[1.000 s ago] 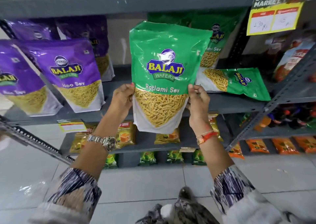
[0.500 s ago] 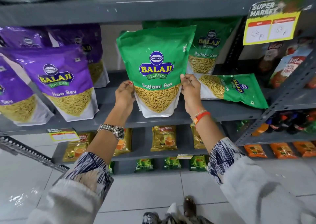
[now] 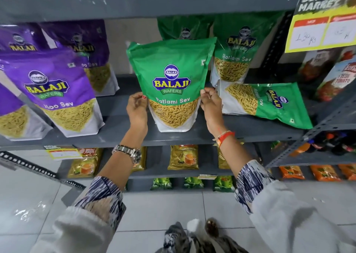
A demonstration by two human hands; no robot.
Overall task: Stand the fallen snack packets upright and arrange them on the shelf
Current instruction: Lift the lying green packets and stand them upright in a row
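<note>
Here, a person is facing a grey metal shelf (image 3: 192, 137), and everything is placed relative to the green Ratlami Sev packet (image 3: 172, 83) standing upright on it at the centre. Far to the left of that packet, purple Aloo Sev packets (image 3: 55, 92) are standing in a row on the same shelf, with more purple packets behind them. Just left of the green packet, the left hand (image 3: 137, 110) is pressing against its left edge, its fingers (image 3: 141, 98) curling lightly on the packet's side; a metal watch (image 3: 128, 152) is sitting on that wrist. The packet itself is resting with its white base on the shelf board and leaning very slightly back. Just right of it, the right hand (image 3: 211, 106) is gripping the opposite edge, with the thumb and fingers (image 3: 205, 94) pinching the packet's right border; an orange thread band (image 3: 225, 138) is circling that wrist. Behind and to the right of the held packet, another green packet (image 3: 237, 54) is standing upright, and one more is partly hiding behind the held packet's top. Further right, a fallen green packet (image 3: 269, 104) is lying flat on its back on the shelf, its top pointing right. Above and far right of the central packet, a yellow price card (image 3: 321, 31) is hanging from the upper shelf. Below the packet, lower shelves are carrying small yellow and green packs.
</note>
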